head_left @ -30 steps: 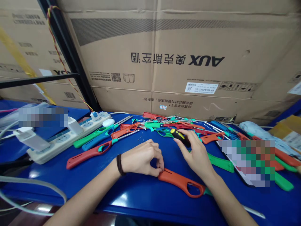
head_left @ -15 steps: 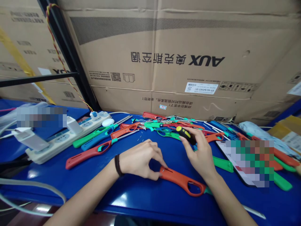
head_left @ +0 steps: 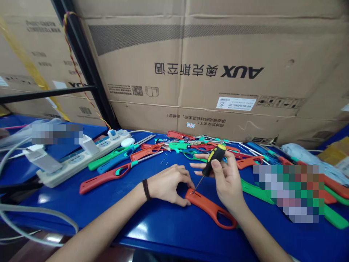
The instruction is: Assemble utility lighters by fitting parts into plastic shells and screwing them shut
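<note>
An orange gas lighter (head_left: 208, 207) lies on the blue table, its end with a slot towards my left hand (head_left: 171, 183). Thumb and fingers of that hand pinch this end. In my right hand (head_left: 229, 178) is a black and yellow screwdriver (head_left: 212, 162), tilted, its thin shaft pointing down. The tip meets the lighter near the slot, close to a small screw. Where the lighter's front passes under my right forearm, it is hidden. Several tiny screws (head_left: 165, 159) lie loose beyond my left hand.
Red, blue and green lighters (head_left: 105, 177) lie at the left beside a white power strip (head_left: 79, 156). Lighter parts (head_left: 178, 146) are heaped at the back before a large cardboard box (head_left: 191, 43). More lighters lie at the right, partly blurred out.
My right hand has swung the screwdriver from a raised, nearly level pose to point down, bringing its tip onto the orange lighter. My left hand stays at the lighter's end.
</note>
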`<state>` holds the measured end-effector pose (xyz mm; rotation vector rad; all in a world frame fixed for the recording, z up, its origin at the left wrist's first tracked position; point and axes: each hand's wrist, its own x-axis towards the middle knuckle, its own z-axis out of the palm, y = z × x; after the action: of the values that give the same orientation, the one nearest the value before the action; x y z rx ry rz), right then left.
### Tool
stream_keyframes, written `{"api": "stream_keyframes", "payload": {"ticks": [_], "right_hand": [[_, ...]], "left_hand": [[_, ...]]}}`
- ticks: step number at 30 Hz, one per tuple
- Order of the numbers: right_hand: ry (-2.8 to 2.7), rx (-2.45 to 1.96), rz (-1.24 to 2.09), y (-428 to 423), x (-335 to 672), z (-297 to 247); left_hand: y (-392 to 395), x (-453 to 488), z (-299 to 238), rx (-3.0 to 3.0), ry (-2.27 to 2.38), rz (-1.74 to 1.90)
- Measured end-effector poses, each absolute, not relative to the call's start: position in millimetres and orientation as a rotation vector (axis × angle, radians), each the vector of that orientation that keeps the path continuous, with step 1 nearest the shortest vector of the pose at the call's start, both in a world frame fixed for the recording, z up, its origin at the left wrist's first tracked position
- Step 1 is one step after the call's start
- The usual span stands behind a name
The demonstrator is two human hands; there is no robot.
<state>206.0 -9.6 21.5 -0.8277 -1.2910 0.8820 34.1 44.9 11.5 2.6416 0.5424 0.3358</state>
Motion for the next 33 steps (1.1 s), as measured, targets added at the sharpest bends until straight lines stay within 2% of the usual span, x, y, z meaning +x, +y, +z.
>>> {"api": "stream_keyframes", "payload": {"ticks": [30, 33], "right_hand": [[-1.376, -0.709, 0.926, -15.2, 194.0, 14.9], [-1.364, -0.637, 1.050, -16.2, 191.1, 18.1]], "left_hand": [[44.1, 35.4, 12.4, 2.603, 0.491, 0.341], [44.1, 36.3, 12.5, 2.587, 0.499, 0.372]]}}
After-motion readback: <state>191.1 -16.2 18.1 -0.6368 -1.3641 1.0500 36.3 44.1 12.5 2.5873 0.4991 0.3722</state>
